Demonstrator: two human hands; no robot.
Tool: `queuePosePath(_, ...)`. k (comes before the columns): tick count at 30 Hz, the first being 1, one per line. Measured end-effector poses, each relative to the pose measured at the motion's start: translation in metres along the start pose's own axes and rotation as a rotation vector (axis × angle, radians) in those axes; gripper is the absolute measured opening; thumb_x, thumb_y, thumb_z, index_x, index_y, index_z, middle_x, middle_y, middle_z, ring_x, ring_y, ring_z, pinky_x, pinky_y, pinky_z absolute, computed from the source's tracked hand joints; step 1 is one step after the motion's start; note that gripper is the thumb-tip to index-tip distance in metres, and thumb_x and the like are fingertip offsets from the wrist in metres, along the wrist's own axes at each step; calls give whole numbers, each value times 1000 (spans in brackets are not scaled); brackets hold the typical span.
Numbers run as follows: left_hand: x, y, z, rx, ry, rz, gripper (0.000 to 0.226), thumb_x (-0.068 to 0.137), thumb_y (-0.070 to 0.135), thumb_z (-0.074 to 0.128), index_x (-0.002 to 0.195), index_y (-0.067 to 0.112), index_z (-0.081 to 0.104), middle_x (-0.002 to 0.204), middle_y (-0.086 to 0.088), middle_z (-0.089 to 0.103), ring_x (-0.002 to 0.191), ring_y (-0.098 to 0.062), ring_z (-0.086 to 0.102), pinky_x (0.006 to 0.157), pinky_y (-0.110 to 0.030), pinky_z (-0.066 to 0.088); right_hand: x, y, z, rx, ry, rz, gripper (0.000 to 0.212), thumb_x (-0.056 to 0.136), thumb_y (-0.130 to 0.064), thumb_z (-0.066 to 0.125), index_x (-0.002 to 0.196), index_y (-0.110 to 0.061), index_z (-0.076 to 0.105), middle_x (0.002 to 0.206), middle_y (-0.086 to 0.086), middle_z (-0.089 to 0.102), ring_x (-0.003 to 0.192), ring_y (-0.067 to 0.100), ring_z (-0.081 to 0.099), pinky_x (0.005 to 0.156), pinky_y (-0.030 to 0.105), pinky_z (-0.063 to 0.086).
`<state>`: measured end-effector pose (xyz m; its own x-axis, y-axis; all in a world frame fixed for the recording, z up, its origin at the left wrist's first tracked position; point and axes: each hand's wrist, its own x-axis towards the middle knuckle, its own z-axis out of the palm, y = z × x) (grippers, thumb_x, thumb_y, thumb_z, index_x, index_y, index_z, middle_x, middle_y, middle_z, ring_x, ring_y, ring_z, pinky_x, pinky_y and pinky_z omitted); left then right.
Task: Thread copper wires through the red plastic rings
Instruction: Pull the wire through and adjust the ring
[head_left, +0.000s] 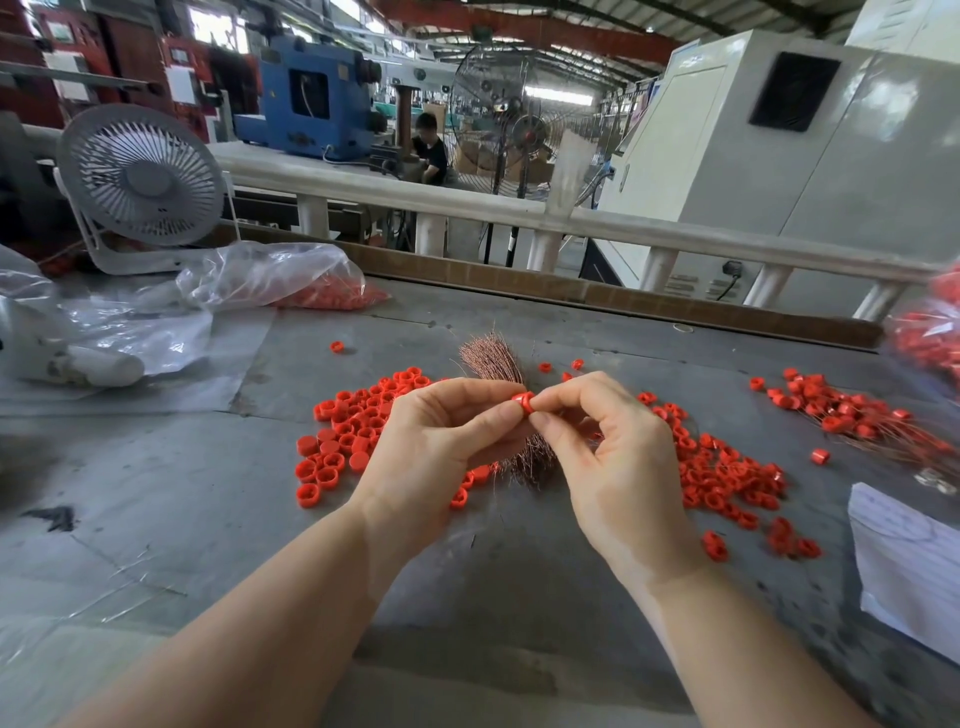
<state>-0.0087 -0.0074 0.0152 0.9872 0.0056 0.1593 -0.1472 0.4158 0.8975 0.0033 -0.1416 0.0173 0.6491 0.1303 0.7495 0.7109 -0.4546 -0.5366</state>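
A single red plastic ring (523, 402) is pinched between the fingertips of my left hand (441, 447) and my right hand (602, 457), above the middle of the table. Behind and under both hands lies a bundle of copper wires (493, 356), its far ends fanned out. Whether a wire passes through the held ring cannot be told. Loose red rings (358, 426) are heaped left of my hands, with more loose rings (727, 475) to the right. At the far right lies a pile of rings with wires through them (841, 408).
A clear plastic bag holding red rings (291, 278) lies at the back left, beside a white desk fan (140, 179). White paper (909, 561) sits at the right edge. Another bag of red parts (930, 338) is at the far right. A white railing (519, 210) runs behind the table.
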Motion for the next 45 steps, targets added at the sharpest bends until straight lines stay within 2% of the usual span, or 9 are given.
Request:
queuePosePath(5,0,-1,1,-8,-4,3,22,65,10,65,86,5,69,73,-8,73,65,-13,69,61,-20,55,0,0,-1,15,0,24,5,79,-11,63,79,-12,68,77,-8,62,77,7,60,72,26,50)
queuePosePath(13,0,0,0,3,-4,-1,26,64,11,66,89,3,69,75,-8,73,66,-13,69,64,-21,56,0,-2,-2,-43,-11,-52,4,79,-6,63,79,-6,68,77,-2,62,74,13,60,70,31,50)
queuePosePath(16,0,-1,-1,27,1,3,27,63,14,67,89,4,69,75,-8,73,66,-13,69,66,-21,57,0,-2,-2,-13,-16,-18,5,79,-7,63,79,-8,68,77,-3,62,74,11,60,71,27,49)
queuePosePath(22,-2,-1,-1,28,-8,13,28,64,15,67,89,5,70,78,-9,73,68,-13,70,64,-21,56,-1,-1,-2,73,-24,79,16,80,-1,67,79,-17,66,77,-5,64,74,4,58,70,9,42)
queuePosePath(27,-2,0,0,10,-50,10,30,66,12,65,95,4,69,84,-10,74,76,-16,71,66,-21,56,0,0,-4,64,-10,92,23,80,-2,67,79,-24,63,78,-7,64,74,5,59,71,12,44)
queuePosePath(32,-1,0,0,10,-36,39,24,65,9,65,89,5,70,77,-8,74,69,-13,71,61,-18,54,1,-2,-2,59,-24,102,15,79,-12,63,78,-27,62,78,-10,64,75,4,59,72,17,46)
queuePosePath(35,-1,-1,-1,70,-22,72,19,70,5,65,88,6,70,77,-7,74,70,-13,71,62,-18,55,1,-2,-1,54,-28,103,13,78,-14,62,78,-26,63,78,-10,64,75,5,59,73,20,47)
queuePosePath(39,-2,-3,-2,199,10,147,16,78,-4,64,91,3,69,79,-8,74,72,-14,71,67,-22,57,0,-1,-1,41,-38,88,11,79,-6,64,79,-17,67,79,-7,64,77,7,60,73,23,49)
queuePosePath(45,-3,-2,3,312,40,259,21,77,-12,63,84,7,69,70,4,73,68,-6,69,65,-14,53,0,-1,-2,21,-35,76,15,79,2,67,78,-13,68,76,-5,64,75,8,59,70,16,47)
